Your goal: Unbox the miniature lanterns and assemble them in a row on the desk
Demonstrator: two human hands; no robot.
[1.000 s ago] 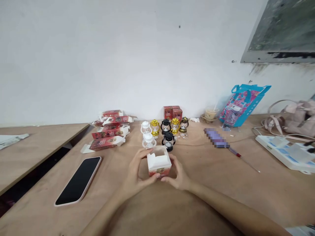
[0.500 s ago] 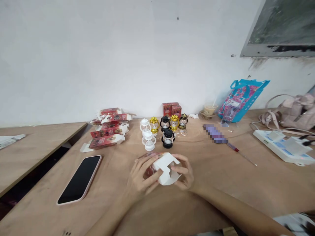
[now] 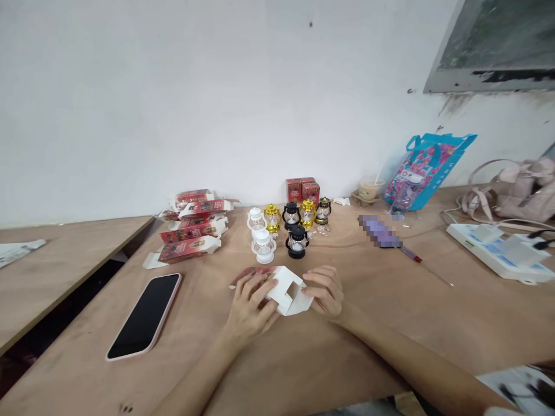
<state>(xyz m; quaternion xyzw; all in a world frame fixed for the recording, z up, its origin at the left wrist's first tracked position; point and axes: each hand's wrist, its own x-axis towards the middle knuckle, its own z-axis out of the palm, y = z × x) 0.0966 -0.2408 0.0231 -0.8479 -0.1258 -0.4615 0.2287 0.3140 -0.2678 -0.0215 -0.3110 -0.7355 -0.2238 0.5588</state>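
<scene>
**Both hands on a small carton lying on its side**

Head view: the small carton (image 3: pixel 277 287) lies tipped over on the wooden table (image 3: pixel 433 323), straight in front of the person and between both hands; its long axis runs roughly left to right, the red printed end pointing toward the left and the white open flaps toward the right and slightly nearer the camera. The left hand (image 3: pixel 248 306) lies over the red end, fingers curled down on the carton's top and pressing it to the table; the right hand (image 3: pixel 325 290) meets the white flap end from the right, fingertips closed against the flap edge; so each hand is clamped on its own end of the carton, neither nearer than the other, and the flaps face the right hand. Whether anything is inside the carton cannot be told.

Just beyond the carton stand a white toy lantern (image 3: pixel 263 247) and a black toy lantern (image 3: pixel 297 241), near but not touching it; behind them a row of gold, black and white lanterns (image 3: pixel 307 212) and two upright red boxes (image 3: pixel 303 190) by the wall. To the left lie flattened red cartons (image 3: pixel 193 228) in a loose pile; nearer, a dark phone (image 3: pixel 145 315) lies face up, well apart from the hands. Off to the right are a screwdriver (image 3: pixel 427 268), a blue gift bag (image 3: pixel 427 170), a white power strip (image 3: pixel 498 257) and a pink bag (image 3: pixel 515 190).
</scene>
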